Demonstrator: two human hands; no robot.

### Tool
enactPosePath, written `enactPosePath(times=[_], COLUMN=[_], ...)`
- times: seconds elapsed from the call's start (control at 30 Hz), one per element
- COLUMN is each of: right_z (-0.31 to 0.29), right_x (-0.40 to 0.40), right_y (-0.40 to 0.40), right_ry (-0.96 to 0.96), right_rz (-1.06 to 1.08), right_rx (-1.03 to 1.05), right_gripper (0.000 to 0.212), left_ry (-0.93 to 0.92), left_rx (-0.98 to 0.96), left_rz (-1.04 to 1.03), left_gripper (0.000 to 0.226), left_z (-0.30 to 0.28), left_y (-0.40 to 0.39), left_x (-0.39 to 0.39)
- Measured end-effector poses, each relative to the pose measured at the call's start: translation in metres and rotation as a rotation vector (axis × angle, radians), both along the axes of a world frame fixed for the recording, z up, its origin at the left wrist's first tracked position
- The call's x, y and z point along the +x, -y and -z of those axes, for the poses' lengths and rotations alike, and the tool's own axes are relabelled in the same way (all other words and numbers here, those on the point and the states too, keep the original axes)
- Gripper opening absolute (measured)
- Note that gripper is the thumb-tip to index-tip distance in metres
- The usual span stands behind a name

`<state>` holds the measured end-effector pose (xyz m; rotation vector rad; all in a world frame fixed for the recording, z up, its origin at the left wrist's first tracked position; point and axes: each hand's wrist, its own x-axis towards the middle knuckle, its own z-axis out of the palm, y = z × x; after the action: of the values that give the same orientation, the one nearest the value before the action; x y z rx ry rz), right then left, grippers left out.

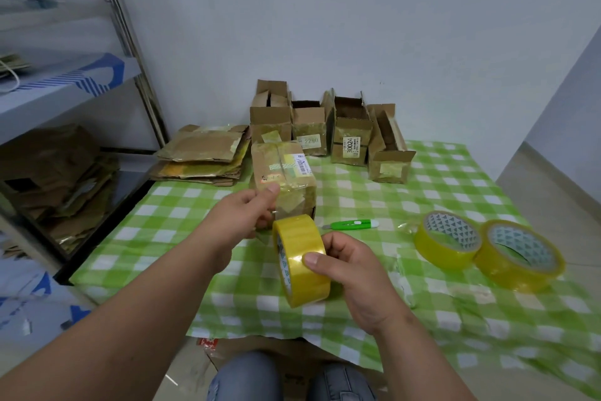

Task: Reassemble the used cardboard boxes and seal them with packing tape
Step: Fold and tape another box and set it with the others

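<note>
A closed cardboard box (283, 173) with old tape and a barcode label stands on the green checked cloth (455, 186). My left hand (250, 210) grips its near left corner, thumb on the top edge. My right hand (354, 270) holds a yellow tape roll (300, 259) upright just in front of the box, thumb pressed on the roll's outer face. Whether a strip of tape runs from the roll to the box is hard to tell.
Two more yellow tape rolls (447, 239) (520, 252) lie to the right. A green utility knife (353, 224) lies beside the box. Several open boxes (351, 140) stand along the wall, flattened boxes (203, 153) are stacked at the left, and a metal shelf (65, 82) stands far left.
</note>
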<state>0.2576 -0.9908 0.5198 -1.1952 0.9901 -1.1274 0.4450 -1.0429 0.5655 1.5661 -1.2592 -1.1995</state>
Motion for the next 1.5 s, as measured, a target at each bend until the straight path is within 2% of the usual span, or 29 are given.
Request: enactPosePath(times=[0.07, 0.13, 0.23, 0.33, 0.4, 0.5, 0.57, 0.63, 0.77, 0.97, 1.1, 1.2, 1.27, 1.5], right_z=[0.0, -0.001, -0.011, -0.019, -0.017, -0.009, -0.004, -0.001, 0.006, 0.009, -0.007, -0.03, -0.044, -0.072], right_x=[0.0, -0.001, -0.007, -0.018, -0.024, -0.03, -0.032, -0.035, -0.035, -0.034, -0.032, -0.027, -0.022, -0.009], right_y=[-0.002, -0.003, -0.005, -0.001, 0.01, 0.037, 0.053, 0.066, 0.076, 0.076, 0.066, 0.056, 0.051, 0.048], right_ry=[-0.021, -0.053, -0.11, -0.116, -0.311, -0.75, -1.08, -1.324, -1.541, -1.481, -1.202, -0.996, -0.964, -1.131], right_rz=[0.004, 0.005, -0.008, 0.012, 0.155, 0.328, 0.303, 0.217, 0.107, 0.202, 0.265, 0.222, 0.16, 0.102], right_rx=[-0.017, -0.03, -0.028, -0.013, 0.014, -0.054, -0.106, -0.076, -0.014, -0.023, -0.126, -0.222, -0.269, -0.354], right_gripper=[0.063, 0.063, 0.043, 0.028, 0.018, 0.007, 0.028, 0.047, 0.055, 0.027, 0.004, 0.005, 0.009, 0.024], left_ry=[-0.082, -0.119, -0.109, -0.035, 0.042, 0.097, 0.11, 0.106, 0.011, -0.086, -0.099, -0.121, -0.131, -0.194], left_rx=[0.076, 0.085, 0.055, -0.006, -0.052, -0.118, -0.143, -0.159, -0.135, -0.086, -0.074, -0.063, -0.063, -0.052], left_rz=[0.082, 0.096, 0.032, -0.04, -0.083, -0.11, -0.114, -0.115, -0.104, -0.094, -0.115, -0.123, -0.122, -0.114], left_gripper=[0.06, 0.052, 0.027, 0.024, 0.025, 0.02, 0.017, 0.016, 0.021, 0.017, 0.016, 0.017, 0.017, 0.023], left_z=[0.003, 0.007, 0.008, 0.004, 0.003, 0.001, 0.0, 0.0, 0.003, 0.006, 0.008, 0.009, 0.009, 0.014], left_y=[-0.006, -0.009, -0.01, -0.015, -0.017, -0.02, -0.021, -0.022, -0.025, -0.026, -0.027, -0.027, -0.027, -0.026], left_x=[-0.002, -0.003, -0.006, -0.01, -0.014, -0.016, -0.017, -0.017, -0.017, -0.017, -0.017, -0.018, -0.019, -0.02])
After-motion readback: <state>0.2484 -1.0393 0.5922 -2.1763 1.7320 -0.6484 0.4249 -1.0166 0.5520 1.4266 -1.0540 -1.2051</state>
